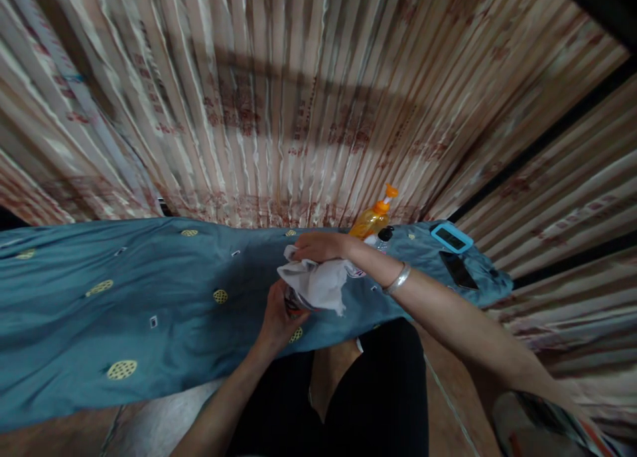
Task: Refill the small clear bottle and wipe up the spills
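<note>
My left hand [279,314] is closed around a dark container with some orange on it [294,302], mostly covered, so its kind does not show. Over it hangs a crumpled white cloth or tissue [318,283]. My right hand [318,246], with a silver bracelet at its wrist, grips the upper edge of this white sheet, fingers curled down. Just behind my right forearm stand an orange pump bottle [369,223] and a clear bottle with a black top [383,239], partly hidden by the arm.
A blue-green cloth with pineapple prints [169,271] covers the long table. At its right end lie a light-blue-framed device [452,238] and a black phone [458,270]. Pleated curtains [279,99] hang close behind and to the right. My knees [383,391] are below the front edge.
</note>
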Demonstrator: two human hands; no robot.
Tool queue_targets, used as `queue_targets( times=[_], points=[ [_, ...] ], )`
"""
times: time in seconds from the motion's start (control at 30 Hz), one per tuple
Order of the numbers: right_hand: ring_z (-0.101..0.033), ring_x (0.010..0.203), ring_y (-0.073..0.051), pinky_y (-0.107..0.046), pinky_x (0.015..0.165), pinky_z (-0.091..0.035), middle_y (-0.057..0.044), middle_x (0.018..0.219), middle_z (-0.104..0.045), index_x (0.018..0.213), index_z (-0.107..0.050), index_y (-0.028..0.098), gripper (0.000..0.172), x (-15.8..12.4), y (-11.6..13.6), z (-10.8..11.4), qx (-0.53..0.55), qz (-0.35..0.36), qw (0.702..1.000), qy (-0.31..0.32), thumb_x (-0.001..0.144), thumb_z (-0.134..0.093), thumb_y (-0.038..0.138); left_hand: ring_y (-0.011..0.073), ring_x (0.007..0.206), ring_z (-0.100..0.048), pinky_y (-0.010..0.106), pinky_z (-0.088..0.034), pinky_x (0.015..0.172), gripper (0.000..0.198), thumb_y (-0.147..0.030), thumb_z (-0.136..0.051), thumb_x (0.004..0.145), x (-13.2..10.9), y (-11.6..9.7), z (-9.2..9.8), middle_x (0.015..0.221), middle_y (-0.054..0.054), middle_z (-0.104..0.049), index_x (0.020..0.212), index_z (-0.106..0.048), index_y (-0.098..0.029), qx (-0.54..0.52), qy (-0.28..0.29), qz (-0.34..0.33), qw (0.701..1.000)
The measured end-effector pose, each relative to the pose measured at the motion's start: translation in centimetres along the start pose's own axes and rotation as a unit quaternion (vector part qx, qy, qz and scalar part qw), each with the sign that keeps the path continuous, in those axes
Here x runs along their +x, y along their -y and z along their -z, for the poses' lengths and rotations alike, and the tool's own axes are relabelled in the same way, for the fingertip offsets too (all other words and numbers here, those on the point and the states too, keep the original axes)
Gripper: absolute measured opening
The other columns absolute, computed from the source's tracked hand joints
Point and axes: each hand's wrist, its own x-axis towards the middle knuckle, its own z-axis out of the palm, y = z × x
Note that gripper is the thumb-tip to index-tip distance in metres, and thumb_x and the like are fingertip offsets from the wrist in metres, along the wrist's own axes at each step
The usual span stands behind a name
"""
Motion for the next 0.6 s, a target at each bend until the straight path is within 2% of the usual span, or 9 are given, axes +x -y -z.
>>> queue_targets(
  times=[0.1, 0.17, 0.3, 0.4, 0.5, 0.6],
  points=[
    [-0.055, 0.068, -0.007, -0.023, 0.062, -0.05, 0.001, 0.082, -0.059, 0.091, -0.06, 0.012, 0.032, -1.7, -0.9, 0.2, 0.086, -0.067, 0.993, 0.048, 0.089, -0.057, 0.043, 0.0306, 0.115, -0.058, 0.047, -0.05, 0.094, 0.07, -0.031, -0.079, 0.063, 0.0, -0.3, 0.1, 0.122, 0.013, -0.059, 0.124, -0.046, -0.019, 0.001, -0.004, -0.033, 0.999],
    [-0.057, 0.072, -0.009, -0.026, 0.065, -0.052, -0.001, 0.085, -0.06, 0.095, -0.06, 0.013, 0.031, -3.0, -1.7, -0.8, 0.154, -0.085, 0.984, 0.037, 0.089, -0.057, 0.044, 0.0307, 0.115, -0.059, 0.047, -0.049, 0.097, 0.071, -0.032, -0.08, 0.062, 0.1, -0.3, 0.0, 0.122, 0.013, -0.06, 0.123, -0.047, -0.018, -0.004, -0.012, -0.038, 0.999],
    [-0.06, 0.086, -0.013, -0.033, 0.078, -0.053, -0.005, 0.1, -0.061, 0.108, -0.058, 0.015, 0.039, -5.2, -3.1, -4.2, 0.287, -0.051, 0.951, -0.1, 0.091, -0.051, 0.049, 0.0293, 0.113, -0.061, 0.045, -0.049, 0.097, 0.073, -0.035, -0.079, 0.061, 0.5, -0.2, 0.2, 0.121, 0.014, -0.061, 0.124, -0.045, -0.016, -0.029, -0.044, 0.02, 0.998],
    [-0.06, 0.09, -0.015, -0.036, 0.082, -0.052, -0.006, 0.105, -0.061, 0.111, -0.056, 0.015, 0.044, -6.7, -3.6, -6.4, 0.34, -0.018, 0.921, -0.19, 0.091, -0.05, 0.052, 0.0288, 0.111, -0.063, 0.046, -0.048, 0.098, 0.073, -0.035, -0.079, 0.061, 0.9, 0.0, 0.6, 0.118, 0.013, -0.064, 0.123, -0.045, -0.016, -0.056, -0.042, 0.063, 0.996],
    [-0.06, 0.095, -0.016, -0.038, 0.088, -0.05, -0.007, 0.108, -0.062, 0.114, -0.057, 0.016, 0.049, -8.8, -3.1, -7.5, 0.348, 0.021, 0.908, -0.23, 0.088, -0.051, 0.057, 0.0316, 0.118, -0.059, 0.048, -0.044, 0.104, 0.075, -0.034, -0.082, 0.055, 1.1, 0.3, 0.7, 0.121, 0.015, -0.063, 0.12, -0.05, -0.014, -0.093, -0.035, 0.058, 0.993],
    [-0.057, 0.108, -0.018, -0.036, 0.097, -0.045, -0.006, 0.118, -0.062, 0.118, -0.057, 0.02, 0.052, -11.1, -1.6, -7.8, 0.304, 0.062, 0.918, -0.248, 0.085, -0.052, 0.06, 0.0298, 0.118, -0.06, 0.045, -0.045, 0.104, 0.078, -0.036, -0.082, 0.056, 0.9, 0.3, 0.1, 0.126, 0.013, -0.063, 0.125, -0.049, -0.018, -0.16, -0.04, 0.063, 0.984]
  ],
)
